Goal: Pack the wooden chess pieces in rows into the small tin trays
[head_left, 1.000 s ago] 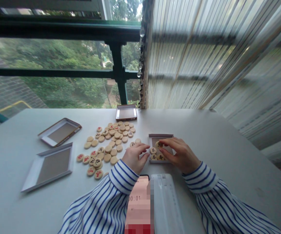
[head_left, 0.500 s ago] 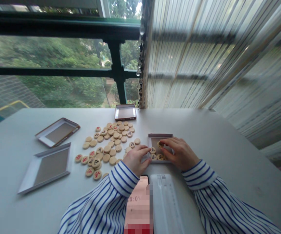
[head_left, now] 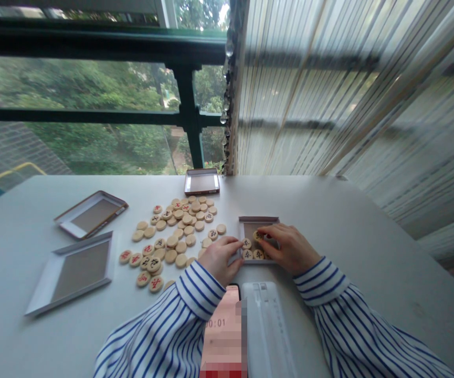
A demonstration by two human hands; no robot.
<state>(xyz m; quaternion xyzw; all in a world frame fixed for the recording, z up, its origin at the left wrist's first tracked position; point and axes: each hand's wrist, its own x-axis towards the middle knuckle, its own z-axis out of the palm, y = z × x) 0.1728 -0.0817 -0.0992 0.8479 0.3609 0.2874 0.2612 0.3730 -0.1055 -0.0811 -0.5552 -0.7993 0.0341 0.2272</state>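
Box (head_left: 259, 219), small, one, on tabletop (head_left: 348, 220) between both hands; four discs visible inside. Right hand (head_left: 289, 249): fingers narrow, pinching upper disc (head_left: 257, 235). Left hand (head_left: 221, 257): loosely curled, forefinger touching second disc (head_left: 246, 243). Loose discs (head_left: 175, 231), roughly forty, left of left hand. Empty trays (head_left: 73, 270), three, further out.

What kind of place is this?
Probably a home or flat, upper floor: a white table against a railed window overlooking treetops, a striped sheer curtain beside it, and wooden chess discs spread out.
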